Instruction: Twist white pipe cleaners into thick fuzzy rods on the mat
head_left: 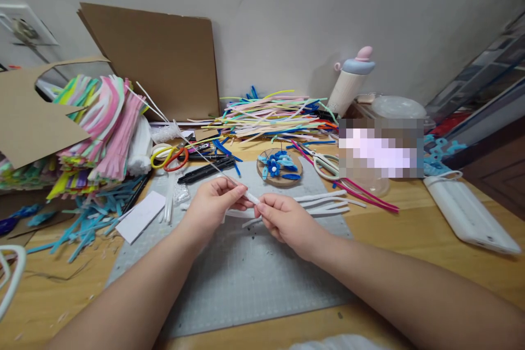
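Note:
My left hand (217,202) pinches a short white fuzzy pipe cleaner (251,197) near its left end. On its other end, the fingertips of my right hand (289,221) are closed. A thin stem or wire (205,158) slants up and left from my left fingers; how it joins the white piece is hidden. Several loose white pipe cleaners (324,209) lie behind and beside my hands on a grey cutting mat (229,284). Just beyond them, a blue pipe-cleaner flower (272,166) with a white centre rests on a round disc (266,181).
Bundled pipe cleaners (110,120) crowd the left, near blue scraps (88,224) and a white card (141,216). Yellow-and-orange-handled scissors (177,158), black pens (205,170) and pale-handled scissors (326,167) ring the mat. Behind are a pipe-cleaner pile (266,117) and a bottle (350,82); a white device (471,213) lies right.

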Action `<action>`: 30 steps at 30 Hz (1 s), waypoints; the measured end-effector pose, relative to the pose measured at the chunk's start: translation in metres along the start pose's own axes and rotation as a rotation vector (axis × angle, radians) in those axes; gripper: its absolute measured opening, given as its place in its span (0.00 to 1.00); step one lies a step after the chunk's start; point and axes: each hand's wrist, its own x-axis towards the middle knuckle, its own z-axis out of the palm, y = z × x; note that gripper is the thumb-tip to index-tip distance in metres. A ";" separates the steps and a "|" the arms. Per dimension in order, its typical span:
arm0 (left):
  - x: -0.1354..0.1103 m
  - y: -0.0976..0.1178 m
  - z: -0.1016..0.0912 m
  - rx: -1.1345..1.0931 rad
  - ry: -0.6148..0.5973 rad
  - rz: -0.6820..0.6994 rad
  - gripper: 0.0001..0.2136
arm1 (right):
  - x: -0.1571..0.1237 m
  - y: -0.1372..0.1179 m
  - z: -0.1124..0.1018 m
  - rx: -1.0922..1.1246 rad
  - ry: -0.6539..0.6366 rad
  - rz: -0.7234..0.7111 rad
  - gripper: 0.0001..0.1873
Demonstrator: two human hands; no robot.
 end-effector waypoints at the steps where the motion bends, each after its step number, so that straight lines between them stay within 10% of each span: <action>1: 0.000 0.000 0.000 -0.008 0.001 -0.002 0.10 | 0.000 0.000 0.000 -0.007 0.006 -0.008 0.10; 9: 0.002 -0.002 -0.001 -0.030 0.055 -0.017 0.10 | 0.007 -0.002 -0.009 -0.055 -0.092 0.099 0.12; 16: 0.000 -0.001 -0.002 -0.030 0.013 -0.131 0.11 | 0.008 0.010 -0.015 -0.444 0.043 -0.149 0.13; 30: -0.002 -0.003 0.003 0.107 -0.062 -0.139 0.13 | 0.005 0.010 -0.009 -0.366 0.020 -0.064 0.14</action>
